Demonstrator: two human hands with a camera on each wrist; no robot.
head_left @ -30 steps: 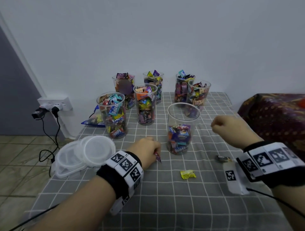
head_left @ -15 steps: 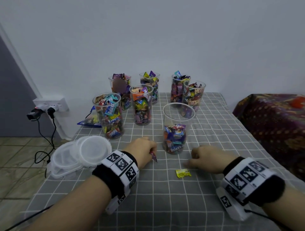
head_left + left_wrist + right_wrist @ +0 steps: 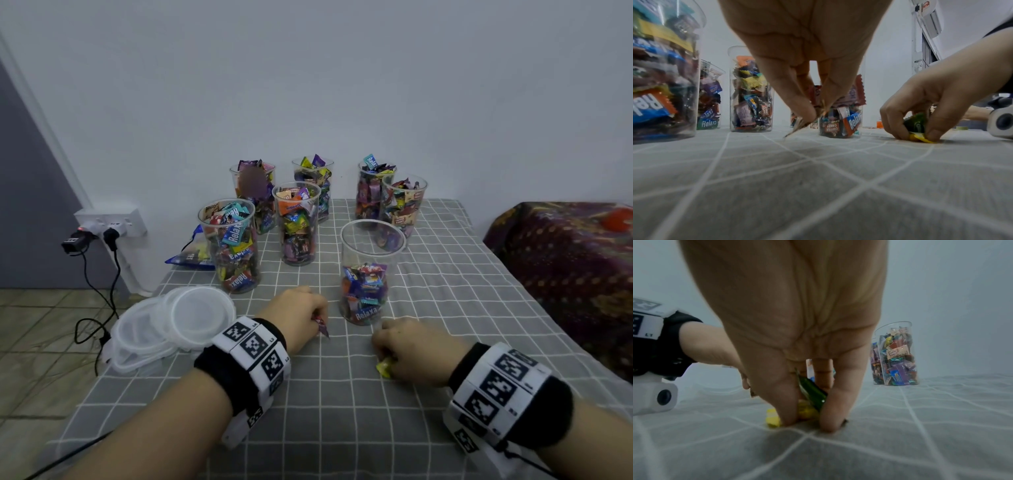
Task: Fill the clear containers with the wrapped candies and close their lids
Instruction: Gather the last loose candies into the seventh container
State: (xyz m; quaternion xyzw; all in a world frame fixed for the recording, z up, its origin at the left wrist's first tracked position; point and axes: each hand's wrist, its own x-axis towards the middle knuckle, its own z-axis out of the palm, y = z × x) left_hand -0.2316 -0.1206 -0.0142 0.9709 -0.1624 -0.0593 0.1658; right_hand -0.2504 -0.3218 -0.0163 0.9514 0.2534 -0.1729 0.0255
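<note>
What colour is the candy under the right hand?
Yellow candy, pinched by the right hand; clearest in the right wrist view.

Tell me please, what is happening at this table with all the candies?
A person is filling clear cups with wrapped candies. The right hand pinches a yellow candy that lies on the checked cloth. The left hand holds a reddish candy. The nearest cup is about half full; six others look full. The lids lie stacked at the left, none fitted.
</note>
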